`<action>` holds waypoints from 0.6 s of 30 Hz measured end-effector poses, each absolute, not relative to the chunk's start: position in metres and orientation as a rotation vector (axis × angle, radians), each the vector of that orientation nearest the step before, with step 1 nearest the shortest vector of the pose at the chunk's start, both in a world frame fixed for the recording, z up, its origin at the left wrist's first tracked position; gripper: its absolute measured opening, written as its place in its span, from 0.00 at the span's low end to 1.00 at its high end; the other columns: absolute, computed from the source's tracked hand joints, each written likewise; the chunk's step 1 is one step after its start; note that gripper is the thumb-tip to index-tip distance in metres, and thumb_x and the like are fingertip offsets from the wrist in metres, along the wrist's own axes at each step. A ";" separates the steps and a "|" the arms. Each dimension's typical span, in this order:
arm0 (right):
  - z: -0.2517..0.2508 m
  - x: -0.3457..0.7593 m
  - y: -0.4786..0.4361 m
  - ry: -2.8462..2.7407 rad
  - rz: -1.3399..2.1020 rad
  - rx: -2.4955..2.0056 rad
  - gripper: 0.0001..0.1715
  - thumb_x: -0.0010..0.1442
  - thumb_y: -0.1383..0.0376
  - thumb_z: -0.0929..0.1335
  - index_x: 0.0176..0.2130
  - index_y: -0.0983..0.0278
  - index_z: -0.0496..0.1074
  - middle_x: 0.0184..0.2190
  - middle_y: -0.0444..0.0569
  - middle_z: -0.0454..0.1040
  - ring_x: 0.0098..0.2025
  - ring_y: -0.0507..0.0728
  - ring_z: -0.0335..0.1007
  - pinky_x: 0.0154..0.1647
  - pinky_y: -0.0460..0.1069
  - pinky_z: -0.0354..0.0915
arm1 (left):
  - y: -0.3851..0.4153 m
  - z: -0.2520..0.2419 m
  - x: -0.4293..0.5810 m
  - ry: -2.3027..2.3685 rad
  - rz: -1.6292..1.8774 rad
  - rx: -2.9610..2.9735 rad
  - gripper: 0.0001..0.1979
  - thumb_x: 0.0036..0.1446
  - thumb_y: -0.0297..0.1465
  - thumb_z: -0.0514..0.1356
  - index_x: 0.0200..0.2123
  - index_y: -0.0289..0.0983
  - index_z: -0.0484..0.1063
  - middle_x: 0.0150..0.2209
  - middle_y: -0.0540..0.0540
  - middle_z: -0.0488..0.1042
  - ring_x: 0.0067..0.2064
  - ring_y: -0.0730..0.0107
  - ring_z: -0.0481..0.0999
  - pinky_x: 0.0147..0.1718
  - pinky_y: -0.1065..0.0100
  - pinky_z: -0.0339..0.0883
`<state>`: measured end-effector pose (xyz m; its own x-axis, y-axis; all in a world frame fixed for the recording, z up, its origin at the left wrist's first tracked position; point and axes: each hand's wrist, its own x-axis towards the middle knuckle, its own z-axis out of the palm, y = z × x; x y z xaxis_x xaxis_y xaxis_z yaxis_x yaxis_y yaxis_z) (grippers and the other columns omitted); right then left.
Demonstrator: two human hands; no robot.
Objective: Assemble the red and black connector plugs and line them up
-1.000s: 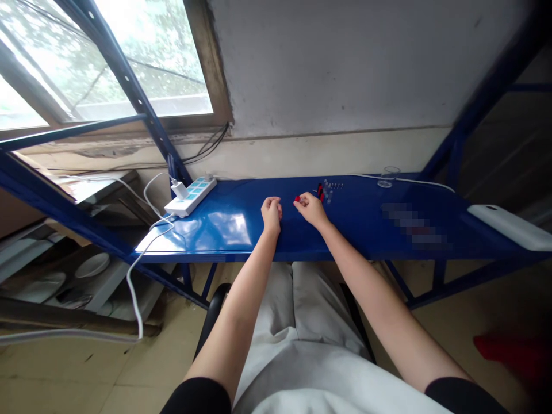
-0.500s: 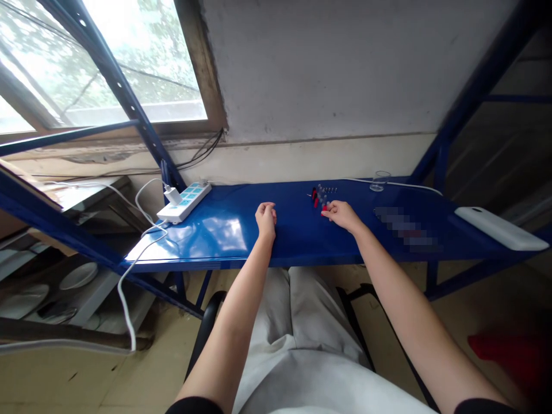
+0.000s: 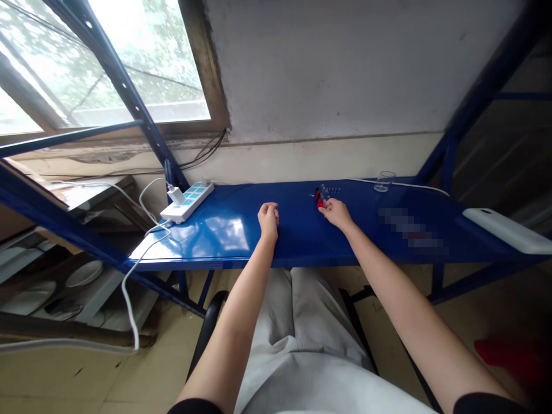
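On the blue table (image 3: 297, 244), my right hand (image 3: 338, 214) is closed in a pinch, its fingertips at a small red piece (image 3: 320, 204). Just beyond those fingertips, small red and black pieces (image 3: 318, 194) stand close together, too small to name. Small clear pieces (image 3: 323, 190) lie behind the hand, beside a row of several tiny metal pins or screws (image 3: 334, 190). My left hand (image 3: 268, 221) rests on the table to the left of these, fingers curled inward. Whatever it may hold is hidden.
A white power strip (image 3: 188, 202) with a plug and cord lies at the table's left end. A clear glass (image 3: 384, 181) stands at the back right, near a white cable. A white flat case (image 3: 506, 230) lies at the right end. Blue frame posts rise at both ends.
My right hand has moved left with the red piece, closer to the other red and black pieces. My left hand stays curled in about the same place. The view has shifted slightly.
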<state>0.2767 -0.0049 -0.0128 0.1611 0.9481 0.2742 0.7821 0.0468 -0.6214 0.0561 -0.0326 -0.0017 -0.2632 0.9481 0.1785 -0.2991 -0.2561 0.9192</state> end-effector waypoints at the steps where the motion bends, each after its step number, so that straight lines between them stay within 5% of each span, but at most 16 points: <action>1: -0.013 0.276 -0.004 -1.655 0.304 -1.777 0.08 0.50 0.62 0.68 0.26 0.62 0.64 0.22 0.45 0.72 0.26 0.53 0.67 0.27 0.46 0.57 | -0.033 -0.002 0.056 1.001 1.685 0.987 0.04 0.47 0.30 0.54 0.27 0.37 0.64 0.15 0.57 0.56 0.13 0.82 0.53 0.14 0.76 0.45; 11: -0.012 0.276 0.003 -1.684 0.336 -1.837 0.08 0.49 0.64 0.69 0.25 0.63 0.65 0.21 0.45 0.72 0.26 0.53 0.67 0.28 0.46 0.59 | -0.032 -0.003 0.056 1.005 1.689 0.990 0.03 0.47 0.29 0.53 0.27 0.37 0.64 0.14 0.57 0.57 0.13 0.82 0.53 0.13 0.75 0.44; 18: -0.007 0.284 0.003 -1.552 0.661 -1.898 0.02 0.50 0.71 0.66 0.28 0.65 0.66 0.19 0.45 0.71 0.15 0.49 0.61 0.22 0.46 0.60 | -0.033 -0.002 0.057 1.001 1.690 0.995 0.03 0.46 0.29 0.52 0.27 0.37 0.64 0.14 0.57 0.56 0.14 0.82 0.53 0.14 0.75 0.44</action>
<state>0.2845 0.0030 -0.0072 0.1952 0.9807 -0.0084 0.6857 -0.1426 -0.7138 0.0565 -0.0325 -0.0022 -0.2651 0.9464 0.1845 -0.2929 -0.2613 0.9197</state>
